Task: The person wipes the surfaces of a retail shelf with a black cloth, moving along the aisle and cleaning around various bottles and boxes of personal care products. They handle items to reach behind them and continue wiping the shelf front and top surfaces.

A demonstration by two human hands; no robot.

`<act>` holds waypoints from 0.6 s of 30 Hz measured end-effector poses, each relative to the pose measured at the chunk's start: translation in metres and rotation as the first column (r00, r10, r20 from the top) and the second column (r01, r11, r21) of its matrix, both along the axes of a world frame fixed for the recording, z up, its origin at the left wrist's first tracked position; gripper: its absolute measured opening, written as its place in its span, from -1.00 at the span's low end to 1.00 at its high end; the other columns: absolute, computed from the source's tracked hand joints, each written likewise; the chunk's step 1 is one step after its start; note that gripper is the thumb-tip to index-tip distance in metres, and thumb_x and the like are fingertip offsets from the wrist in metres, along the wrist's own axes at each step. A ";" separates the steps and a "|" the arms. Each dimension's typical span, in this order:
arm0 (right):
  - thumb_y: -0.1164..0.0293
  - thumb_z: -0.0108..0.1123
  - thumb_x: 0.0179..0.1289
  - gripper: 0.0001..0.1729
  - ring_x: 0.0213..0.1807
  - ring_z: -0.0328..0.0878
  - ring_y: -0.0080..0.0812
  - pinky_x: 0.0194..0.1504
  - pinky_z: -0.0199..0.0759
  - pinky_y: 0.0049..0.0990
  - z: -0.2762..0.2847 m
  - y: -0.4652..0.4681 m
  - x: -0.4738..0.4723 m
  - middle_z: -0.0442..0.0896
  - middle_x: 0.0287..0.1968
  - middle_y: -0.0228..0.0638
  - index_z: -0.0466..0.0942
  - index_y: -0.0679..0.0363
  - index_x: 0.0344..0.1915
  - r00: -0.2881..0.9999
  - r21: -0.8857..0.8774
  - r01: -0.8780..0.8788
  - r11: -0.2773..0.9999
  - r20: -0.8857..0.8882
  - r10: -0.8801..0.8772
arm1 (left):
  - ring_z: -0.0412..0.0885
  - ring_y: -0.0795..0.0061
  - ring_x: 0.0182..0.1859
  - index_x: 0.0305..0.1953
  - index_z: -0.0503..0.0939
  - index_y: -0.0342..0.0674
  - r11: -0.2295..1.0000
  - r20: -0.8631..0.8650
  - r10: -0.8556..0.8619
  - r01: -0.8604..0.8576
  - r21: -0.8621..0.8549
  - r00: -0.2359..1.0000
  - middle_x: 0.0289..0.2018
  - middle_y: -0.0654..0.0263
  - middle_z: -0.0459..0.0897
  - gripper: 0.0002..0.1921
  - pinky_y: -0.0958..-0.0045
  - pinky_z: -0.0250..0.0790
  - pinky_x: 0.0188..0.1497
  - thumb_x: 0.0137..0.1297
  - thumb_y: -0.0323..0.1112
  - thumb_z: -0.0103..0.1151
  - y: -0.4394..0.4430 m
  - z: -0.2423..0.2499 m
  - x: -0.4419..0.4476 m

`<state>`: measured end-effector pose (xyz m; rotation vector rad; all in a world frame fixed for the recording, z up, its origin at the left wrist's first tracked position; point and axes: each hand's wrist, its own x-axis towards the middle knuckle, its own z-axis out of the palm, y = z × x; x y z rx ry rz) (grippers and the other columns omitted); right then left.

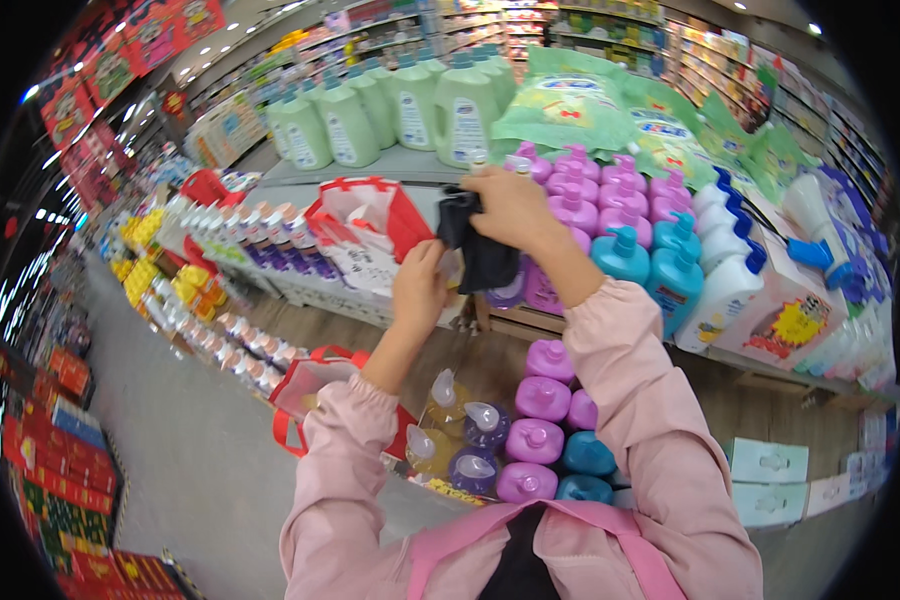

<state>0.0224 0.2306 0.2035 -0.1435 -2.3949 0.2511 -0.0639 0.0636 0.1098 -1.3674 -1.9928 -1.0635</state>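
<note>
A black cloth hangs from my right hand, which grips its upper part above the upper display shelf. Just below and to the left, my left hand has its fingers curled beside the cloth, at a partly hidden clear, yellowish bottle. Whether the left fingers grip this bottle or the cloth's edge is hidden. Left of the hands stands a red and white bag, open at the top. Pink pump bottles stand in rows close to the right of my right hand.
Pale green jugs and green packs stand behind the hands. Teal pump bottles and white blue-capped bottles are at right. Below, purple pump bottles and a red-trimmed bag sit near my arms. A grey aisle floor runs left.
</note>
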 end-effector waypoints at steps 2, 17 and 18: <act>0.26 0.36 -0.10 -0.68 -0.19 0.66 0.03 -0.18 0.55 -0.09 -0.010 0.007 -0.009 0.65 -0.24 -0.02 0.65 0.20 -0.33 0.991 0.092 0.020 0.996 0.128 -0.032 | 0.53 -0.07 0.00 -0.03 0.51 -0.36 0.991 -0.018 0.012 -0.009 0.136 1.000 -0.11 -0.01 0.58 -0.59 0.06 0.37 0.07 -0.01 -0.64 0.06 0.013 -0.011 -0.013; 0.31 0.29 0.15 -0.45 0.12 0.58 -0.03 0.14 0.40 -0.25 -0.083 0.144 -0.064 0.65 0.05 -0.04 0.52 0.23 0.15 0.967 -0.198 0.130 0.972 0.241 -0.080 | 0.53 -0.12 -0.12 -0.08 0.51 -0.21 0.956 0.221 0.001 -0.066 0.287 0.975 -0.24 0.03 0.53 -0.60 0.08 0.40 -0.10 -0.04 -0.63 0.07 0.104 -0.012 -0.032; 0.29 0.29 0.16 -0.44 0.12 0.57 -0.01 0.14 0.40 -0.23 -0.084 0.140 -0.067 0.64 0.06 -0.03 0.51 0.22 0.16 0.974 -0.133 0.148 0.980 0.191 -0.121 | 0.53 -0.12 -0.13 -0.08 0.52 -0.21 0.936 0.229 0.001 -0.081 0.342 0.973 -0.25 0.02 0.53 -0.61 0.07 0.40 -0.10 -0.02 -0.62 0.06 0.112 -0.014 -0.040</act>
